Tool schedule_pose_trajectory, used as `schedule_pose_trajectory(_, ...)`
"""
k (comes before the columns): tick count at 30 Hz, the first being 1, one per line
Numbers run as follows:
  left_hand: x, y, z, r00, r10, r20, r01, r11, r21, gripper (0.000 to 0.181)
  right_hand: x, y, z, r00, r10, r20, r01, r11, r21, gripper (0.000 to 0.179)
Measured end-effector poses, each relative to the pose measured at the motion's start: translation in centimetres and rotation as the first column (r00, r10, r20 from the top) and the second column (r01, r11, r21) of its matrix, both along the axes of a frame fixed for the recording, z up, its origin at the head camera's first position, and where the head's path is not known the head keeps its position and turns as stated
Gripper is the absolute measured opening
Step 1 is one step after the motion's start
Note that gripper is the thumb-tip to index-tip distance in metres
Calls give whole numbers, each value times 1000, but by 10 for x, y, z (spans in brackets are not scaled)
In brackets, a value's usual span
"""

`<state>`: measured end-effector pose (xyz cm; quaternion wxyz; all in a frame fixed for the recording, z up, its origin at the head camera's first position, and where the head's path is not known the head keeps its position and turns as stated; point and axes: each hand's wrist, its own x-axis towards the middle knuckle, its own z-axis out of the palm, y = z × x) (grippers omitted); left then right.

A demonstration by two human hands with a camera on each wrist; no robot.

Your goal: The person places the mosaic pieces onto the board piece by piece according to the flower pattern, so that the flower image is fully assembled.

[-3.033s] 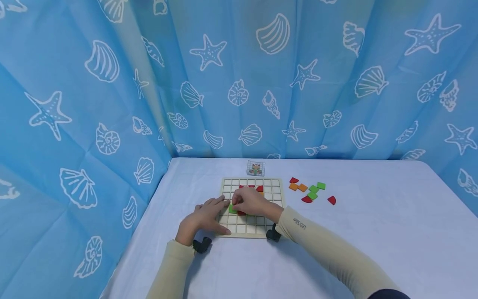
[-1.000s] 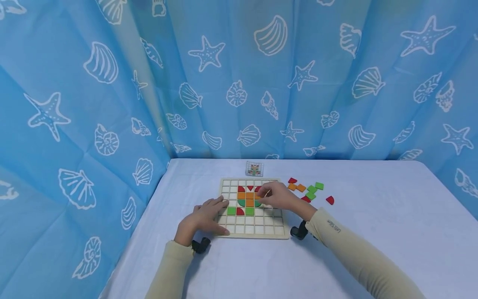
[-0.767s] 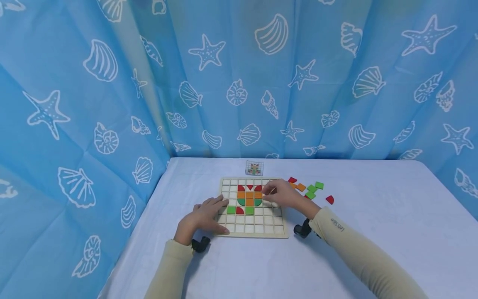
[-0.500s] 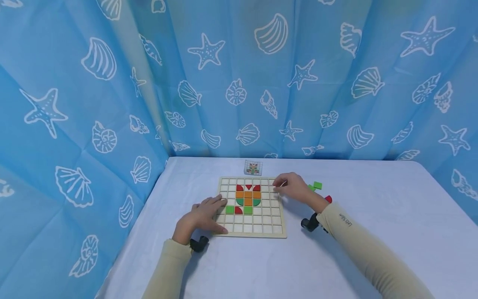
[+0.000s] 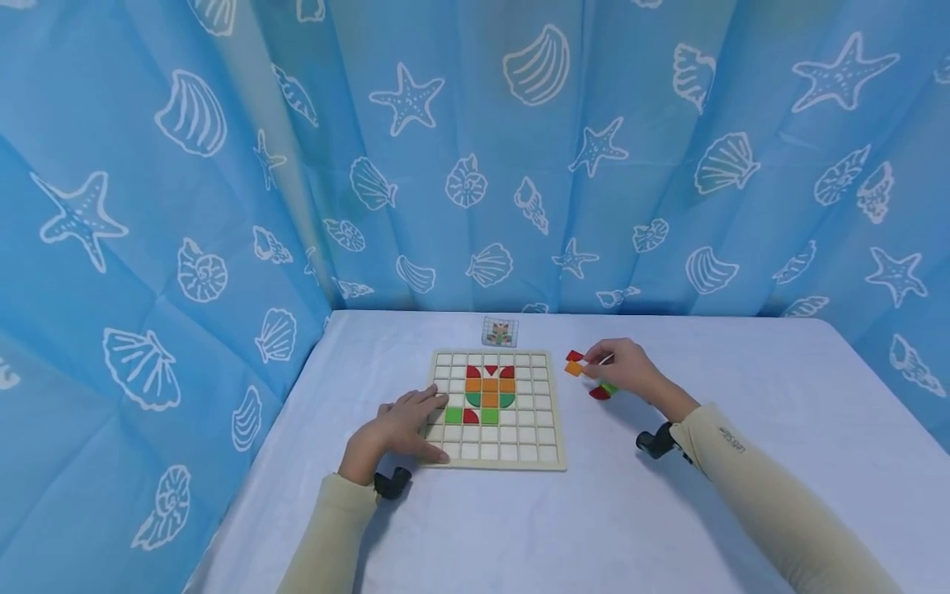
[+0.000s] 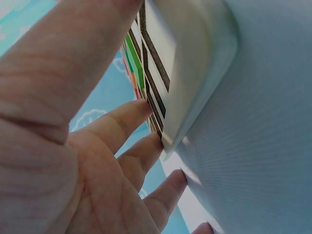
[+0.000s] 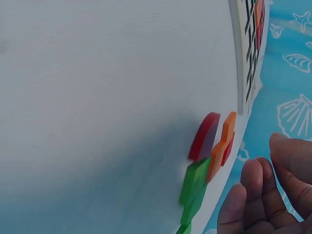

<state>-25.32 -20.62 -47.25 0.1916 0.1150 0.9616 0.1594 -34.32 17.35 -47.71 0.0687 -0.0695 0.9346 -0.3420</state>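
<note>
My left hand lies spread over the left edge of a cream grid board; in the left wrist view its fingertips touch the rim and the thumb crosses above. Red, orange and green tiles form a pattern in the middle of the board. Below it sit a green square, a red quarter-circle and another green square. My right hand hovers over loose tiles to the right, fingers loosely bent, nothing held. Near its fingertips lie a red tile and an orange square.
A small pattern card in a clear holder stands behind the board. Green squares and a red quarter-circle lie among the loose tiles, partly under my right hand in the head view. A blue shell-print curtain hangs behind the white table.
My right hand has let go of the green square at the pattern's lower left and moved right, off the board, to the loose tiles. My left hand stays on the board's edge.
</note>
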Motion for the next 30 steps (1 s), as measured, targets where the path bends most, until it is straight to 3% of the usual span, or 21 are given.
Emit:
schedule_pose_trajectory(11, 0, -3, -2, 1000, -5, -7, 5, 1000, -7, 98, 20, 50, 1, 996, 12, -83, -8, 999, 43, 24)
schedule_pose_trajectory(22, -1, -4, -3, 1000, -6, -5, 6, 1000, 9, 99, 30, 78, -10, 998, -6, 67, -2, 993, 115, 38)
schedule_pose_trajectory(30, -2, -4, -4, 1000, -10, -11, 10, 1000, 12, 99, 28, 79, -13, 998, -3, 67, -9, 983, 183, 33)
